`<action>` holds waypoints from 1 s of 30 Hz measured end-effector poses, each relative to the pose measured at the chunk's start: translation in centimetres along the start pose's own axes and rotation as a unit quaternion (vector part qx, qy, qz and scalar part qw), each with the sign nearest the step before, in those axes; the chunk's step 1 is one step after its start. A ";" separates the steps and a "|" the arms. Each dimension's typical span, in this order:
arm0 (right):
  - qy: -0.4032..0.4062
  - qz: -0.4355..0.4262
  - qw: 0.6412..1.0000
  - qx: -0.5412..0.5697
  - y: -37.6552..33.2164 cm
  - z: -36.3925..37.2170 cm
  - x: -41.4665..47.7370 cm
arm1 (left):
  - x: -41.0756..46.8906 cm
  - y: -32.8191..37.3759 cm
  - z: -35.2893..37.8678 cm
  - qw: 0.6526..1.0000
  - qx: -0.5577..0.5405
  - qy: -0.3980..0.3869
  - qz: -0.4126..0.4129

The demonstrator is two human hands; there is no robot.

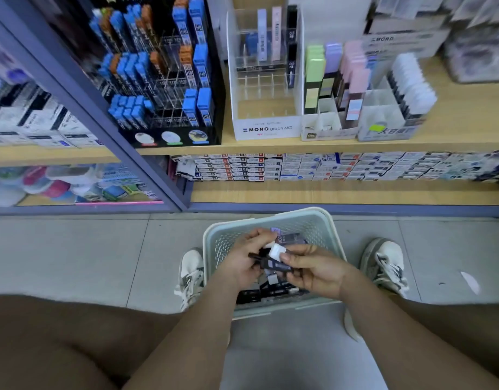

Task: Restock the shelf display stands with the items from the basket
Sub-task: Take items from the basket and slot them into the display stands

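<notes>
Crouching in front of the shelves, with the pale green basket [313,226] on the floor between two white sneakers [386,263]. Both hands are right over it. The left hand [240,266] has its fingers curled round a couple of slim dark packs [266,264]. The right hand [316,270] pinches the other end of the same bunch, thumb on top. A small white piece [277,252] pokes up between them, and honestly I can't tell if it's a label or a separate item.

More dark packs lie in the bottom of the basket, mostly hidden under the wrists.

Up on the wooden shelf [355,146] there's a black display stand [158,119] with blue and orange packs, its top cut off by the frame. Next to it is a clear MONO graph stand [266,128] holding a few slim packs in the back rows. Beside that sits a cardboard stand [327,133] of pastel packs. The stuff at the far right is too blurry to read.
</notes>
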State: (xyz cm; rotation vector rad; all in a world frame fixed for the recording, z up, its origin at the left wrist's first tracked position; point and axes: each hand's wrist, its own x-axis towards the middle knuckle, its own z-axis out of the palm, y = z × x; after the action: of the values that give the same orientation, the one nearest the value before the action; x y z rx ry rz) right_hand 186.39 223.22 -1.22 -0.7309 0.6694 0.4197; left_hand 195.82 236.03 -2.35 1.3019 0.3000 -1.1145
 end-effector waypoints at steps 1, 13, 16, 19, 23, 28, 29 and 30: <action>0.002 0.001 1.000 -0.001 -0.1 -0.1 -0.2 | 0.1 0.2 0.0 1.000 0.001 0.018 0.011; 0.155 -0.116 0.977 0.088 0.0 -1.3 0.9 | -2.1 2.4 -0.8 0.913 0.397 -0.006 0.092; 0.155 -0.127 0.978 -0.060 0.0 -0.5 1.3 | -1.9 2.3 0.2 0.894 0.431 -0.012 0.125; 0.140 -0.116 0.964 -0.196 -1.0 -0.4 1.4 | -1.6 2.4 0.1 0.883 0.449 0.010 0.138; 0.125 -0.085 0.919 -0.365 -2.5 0.4 1.7 | -1.0 2.7 0.5 0.861 0.482 0.025 0.163; 0.108 -0.087 0.918 -0.370 -2.6 0.9 1.5 | -1.1 3.1 0.9 0.863 0.475 0.013 0.170; 0.105 -0.088 0.931 -0.337 -2.5 1.0 1.3 | -1.4 3.5 0.7 0.873 0.459 0.012 0.165; 0.101 -0.093 0.940 -0.312 -2.6 1.0 1.2 | -1.6 4.0 0.4 0.885 0.437 0.009 0.158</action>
State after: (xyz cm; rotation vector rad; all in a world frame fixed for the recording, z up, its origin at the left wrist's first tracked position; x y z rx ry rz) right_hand 189.11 222.35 -0.24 -1.4442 0.6543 0.3861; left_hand 198.00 235.93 1.40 2.0603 -0.4612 -0.9719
